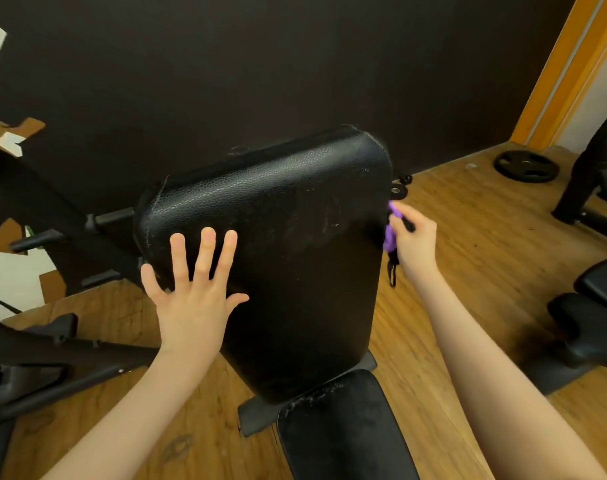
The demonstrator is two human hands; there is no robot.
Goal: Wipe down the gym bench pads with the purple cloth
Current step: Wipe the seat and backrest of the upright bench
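Note:
A black leather back pad (295, 244) of a gym bench slopes up in the middle of the head view, with the black seat pad (343, 427) below it. My left hand (196, 292) lies flat with spread fingers on the back pad's left side. My right hand (414, 240) grips the purple cloth (390, 233) and holds it against the pad's right edge. Most of the cloth is hidden behind my fingers. A thin black strap hangs below that hand.
Black frames of other machines (52, 358) stand on the wooden floor to the left. More black pads (596, 313) are at the right. A weight plate (525, 166) lies on the floor at the back right. A dark wall is behind the bench.

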